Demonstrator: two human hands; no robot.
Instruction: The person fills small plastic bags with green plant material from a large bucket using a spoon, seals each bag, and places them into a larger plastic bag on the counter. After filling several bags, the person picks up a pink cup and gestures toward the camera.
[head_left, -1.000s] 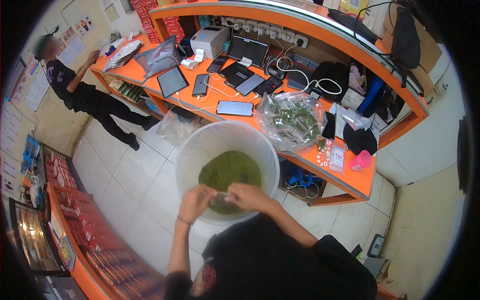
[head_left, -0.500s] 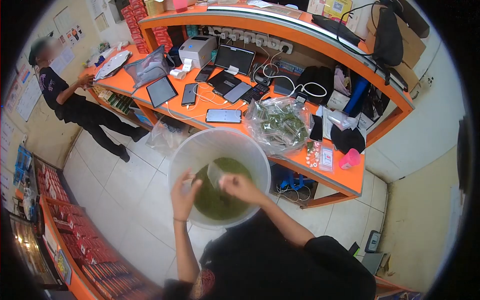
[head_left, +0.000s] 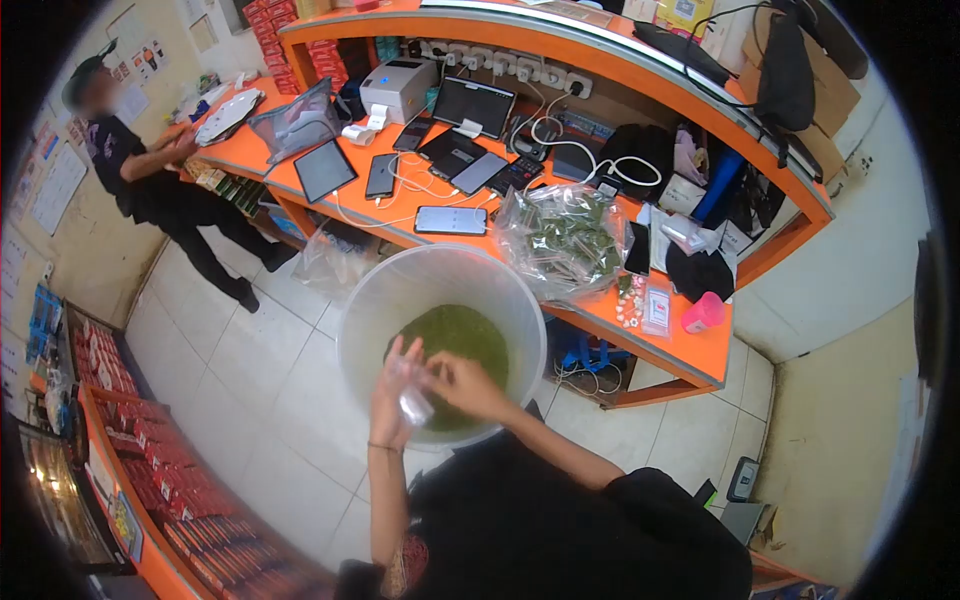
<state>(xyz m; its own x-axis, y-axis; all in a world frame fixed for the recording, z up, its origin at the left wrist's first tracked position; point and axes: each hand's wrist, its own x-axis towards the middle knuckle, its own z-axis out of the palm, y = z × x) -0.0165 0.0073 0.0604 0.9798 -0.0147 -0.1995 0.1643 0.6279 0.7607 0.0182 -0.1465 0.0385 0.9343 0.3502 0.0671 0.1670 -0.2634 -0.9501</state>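
A large translucent round tub (head_left: 365,300) stands before me, with green material (head_left: 470,335) in its bottom. My left hand (head_left: 392,395) is over the tub's left part, fingers pointing up, with a small clear plastic bag (head_left: 415,405) held against its palm and fingers. My right hand (head_left: 465,385) reaches in from the right; its fingers are pinched at the bag's upper end, and what exactly they grip is blurred. On the orange counter (head_left: 480,240) beyond the tub lies a big clear bag (head_left: 560,245) with green-filled packets.
Phones, a tablet (head_left: 325,171), a label printer (head_left: 398,92) and white cables crowd the counter. A pink cup (head_left: 704,313) stands at its right end. Another person (head_left: 140,165) stands at the far left. Red boxes (head_left: 170,450) fill shelves at lower left.
The small bag has moved from my right fingers over the green material to my left palm. My left hand has turned and risen under it. The other person has shifted slightly.
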